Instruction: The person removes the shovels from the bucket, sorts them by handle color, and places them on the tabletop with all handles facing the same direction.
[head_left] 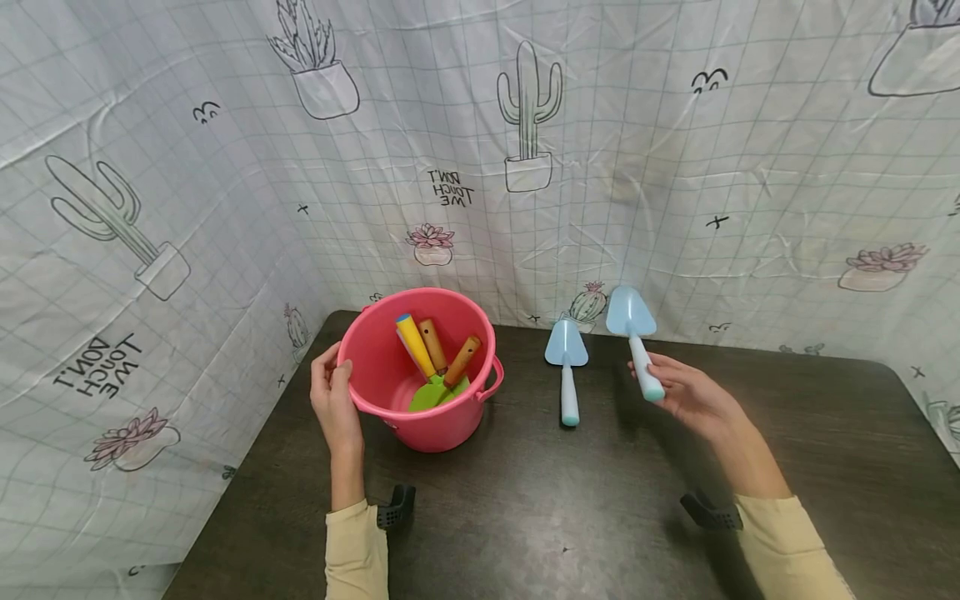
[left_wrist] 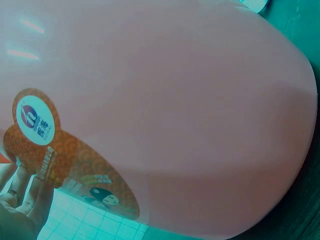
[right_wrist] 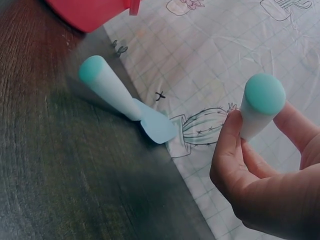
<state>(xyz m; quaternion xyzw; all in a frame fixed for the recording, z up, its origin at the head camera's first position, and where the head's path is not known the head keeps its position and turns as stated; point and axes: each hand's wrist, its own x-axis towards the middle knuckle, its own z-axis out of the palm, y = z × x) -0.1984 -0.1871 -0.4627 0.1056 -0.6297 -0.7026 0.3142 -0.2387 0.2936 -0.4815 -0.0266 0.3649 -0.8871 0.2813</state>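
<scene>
My left hand (head_left: 335, 408) grips the near-left rim of a pink bucket (head_left: 442, 432), thumb over the edge; an orange-brown sticker (left_wrist: 95, 175) shows on its side in the left wrist view. Inside the bucket lie tools with a yellow handle (head_left: 412, 340) and two wooden handles (head_left: 461, 362), plus a green part (head_left: 429, 397). With my right hand (head_left: 701, 398) I pinch the white, mint-tipped handle of a light blue trowel (head_left: 630, 312), raised off the table. A matching trowel (head_left: 567, 346) lies to its left, between bucket and right hand.
The dark wooden table (head_left: 510, 525) runs back to a curtain (head_left: 645, 167) printed with cacti and a grid, which also rises along the left and right sides. A black wrist mount (head_left: 396, 507) sits at the left cuff, another (head_left: 711, 510) at the right.
</scene>
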